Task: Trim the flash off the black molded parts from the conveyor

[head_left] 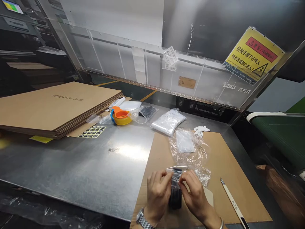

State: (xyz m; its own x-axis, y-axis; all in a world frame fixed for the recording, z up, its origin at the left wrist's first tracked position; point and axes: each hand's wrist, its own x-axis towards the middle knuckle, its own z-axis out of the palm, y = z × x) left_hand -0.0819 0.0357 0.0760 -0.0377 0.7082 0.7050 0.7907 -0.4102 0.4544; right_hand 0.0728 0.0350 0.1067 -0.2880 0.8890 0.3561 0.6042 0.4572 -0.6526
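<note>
Between my hands, a black object (175,197) lies on the cardboard sheet (216,149), with a clear plastic bag (177,167) over its upper end. My left hand (158,190), with a metal watch at the wrist, pinches the plastic on the left side of the object. On the right side my right hand (194,192) holds the same plastic between thumb and fingers. Just beyond them, a crumpled clear bag (202,151) surrounds a white packet (185,141). Partly behind my right hand is a pale flat piece (209,196).
A knife with a pale handle (232,201) lies at right. Stacked cardboard (59,105) fills the left, near round stickers (92,131) and a yellow tape dispenser (122,119). Bagged white material (168,121) and a white glove (202,130) lie beyond my hands, before a transparent panel (152,65).
</note>
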